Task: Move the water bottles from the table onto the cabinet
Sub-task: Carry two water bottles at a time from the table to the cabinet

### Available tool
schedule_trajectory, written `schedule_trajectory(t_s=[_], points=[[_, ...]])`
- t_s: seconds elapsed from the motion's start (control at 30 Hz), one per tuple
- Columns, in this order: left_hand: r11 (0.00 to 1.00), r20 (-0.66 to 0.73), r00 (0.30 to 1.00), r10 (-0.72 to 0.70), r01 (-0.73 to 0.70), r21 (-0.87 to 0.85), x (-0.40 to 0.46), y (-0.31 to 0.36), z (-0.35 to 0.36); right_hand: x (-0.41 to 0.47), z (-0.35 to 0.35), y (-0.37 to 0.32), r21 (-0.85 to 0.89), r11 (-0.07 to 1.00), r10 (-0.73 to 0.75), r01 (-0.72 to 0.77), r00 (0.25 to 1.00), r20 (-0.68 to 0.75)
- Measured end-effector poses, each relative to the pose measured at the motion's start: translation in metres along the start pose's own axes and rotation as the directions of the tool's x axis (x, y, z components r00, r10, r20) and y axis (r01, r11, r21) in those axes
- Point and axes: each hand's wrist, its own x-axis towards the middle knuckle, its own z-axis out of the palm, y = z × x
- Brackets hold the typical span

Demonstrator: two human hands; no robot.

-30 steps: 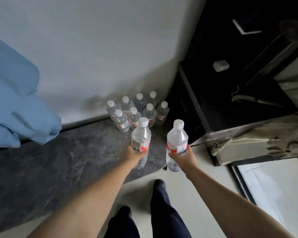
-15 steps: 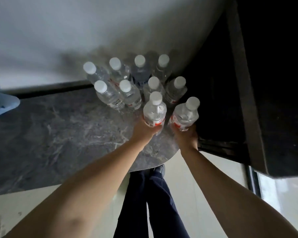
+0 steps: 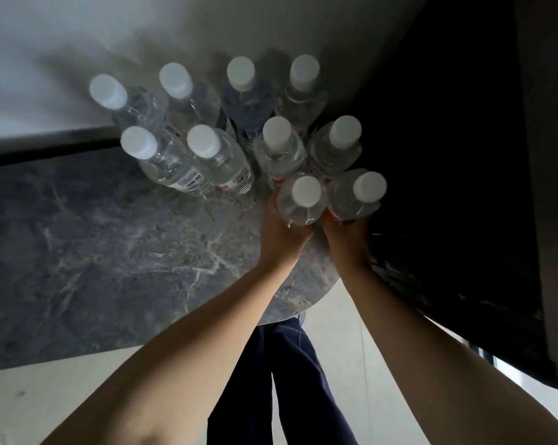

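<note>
Seen from above, several clear water bottles with white caps [image 3: 207,149] stand clustered at the back right corner of a dark grey marble cabinet top [image 3: 104,239], against the white wall. My left hand [image 3: 280,232] grips a water bottle [image 3: 301,200] at the front of the cluster. My right hand [image 3: 348,239] grips a second water bottle [image 3: 358,194] right beside it, at the top's rounded right edge. Both held bottles are upright and touch the row behind; whether their bases rest on the top is hidden.
A tall black piece of furniture [image 3: 464,155] rises directly to the right of the cabinet. Pale floor [image 3: 341,342] and my dark trouser legs [image 3: 271,380] show below the cabinet's front edge. The white wall [image 3: 78,43] backs the bottles.
My head and both hands have moved forward and down toward the cluster; the two held bottles now sit against the row of bottles. The blue cloth at left has left the view.
</note>
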Motion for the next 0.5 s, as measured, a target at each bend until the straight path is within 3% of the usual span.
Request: schedule_trajectory(t_s=[0.17,0.37,0.5], points=[[0.999,0.1,0.995,-0.025,0.021,0.042,0.001,-0.008,-0.014,-0.004,-0.002,0.015,0.082,0.995,0.049,-0.052,0.998,0.048],[0.976,0.144,0.985,-0.095,0.064,0.207,-0.032,0.027,-0.059,-0.064,-0.031,-0.028,-0.155,0.981,0.137,-0.119,0.984,0.115],[0.959,0.166,0.982,-0.087,0.037,0.282,-0.056,0.057,-0.091,-0.097,-0.039,-0.059,-0.246,0.968,0.096,-0.049,0.979,0.182]])
